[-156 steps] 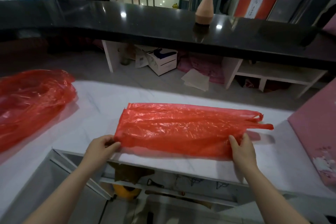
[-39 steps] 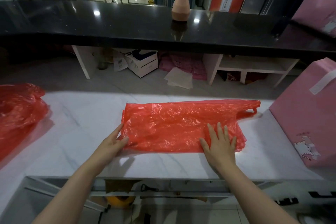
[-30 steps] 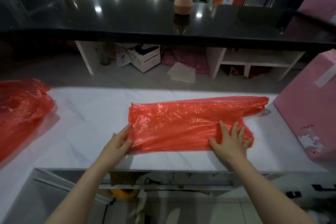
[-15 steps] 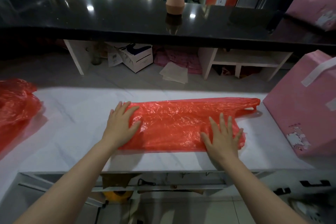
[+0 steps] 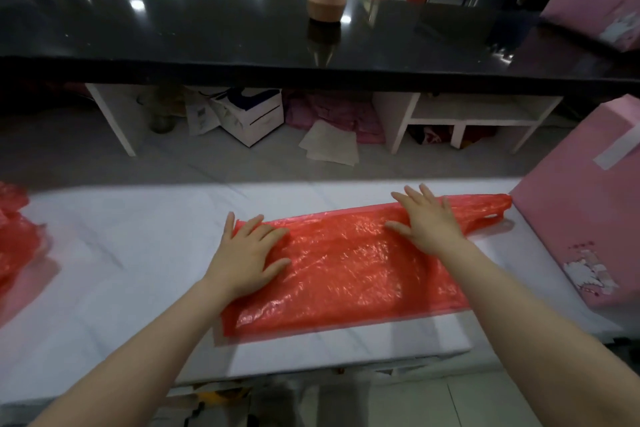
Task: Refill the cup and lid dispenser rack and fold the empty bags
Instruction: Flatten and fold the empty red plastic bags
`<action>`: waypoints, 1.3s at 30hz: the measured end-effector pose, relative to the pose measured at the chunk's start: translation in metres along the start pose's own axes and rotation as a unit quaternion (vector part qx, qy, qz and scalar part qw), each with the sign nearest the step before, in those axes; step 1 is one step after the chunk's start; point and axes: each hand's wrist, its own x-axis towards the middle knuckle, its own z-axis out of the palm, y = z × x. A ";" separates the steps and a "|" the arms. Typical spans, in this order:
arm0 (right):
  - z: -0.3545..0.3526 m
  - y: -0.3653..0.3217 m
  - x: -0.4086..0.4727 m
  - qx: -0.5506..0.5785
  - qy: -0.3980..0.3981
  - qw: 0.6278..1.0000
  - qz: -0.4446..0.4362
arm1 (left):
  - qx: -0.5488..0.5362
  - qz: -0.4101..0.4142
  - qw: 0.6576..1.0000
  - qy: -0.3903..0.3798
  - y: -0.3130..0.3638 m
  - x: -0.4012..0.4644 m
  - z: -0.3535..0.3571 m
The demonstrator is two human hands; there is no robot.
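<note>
We press the red plastic bag [image 5: 349, 263] flat on the white marble counter [image 5: 121, 253], its handles reaching toward the pink gift bag [image 5: 581, 218]. Our left hand [image 5: 247, 253] lies with fingers spread on the end farthest from that gift bag; our right hand [image 5: 427, 218], also spread flat, presses nearer the handles. We judge that smoothing outward, squeezing air out, gives a crisp fold.

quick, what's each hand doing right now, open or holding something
Left hand: open, fingers flat, pressing the left end of the red plastic bag.
Right hand: open, fingers spread, pressing the bag near its handle end.
</note>
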 end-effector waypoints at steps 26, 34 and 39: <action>-0.017 0.005 0.079 -0.031 0.112 0.991 -0.072 | -0.044 -0.121 0.989 -0.070 -0.024 0.030 0.005; -0.019 0.007 0.060 -0.073 -0.063 0.995 0.023 | -0.020 -0.057 0.995 -0.074 0.006 0.041 0.004; -0.014 0.004 0.044 -0.120 -0.108 0.982 0.100 | -0.008 -0.053 0.996 -0.066 0.004 0.037 0.018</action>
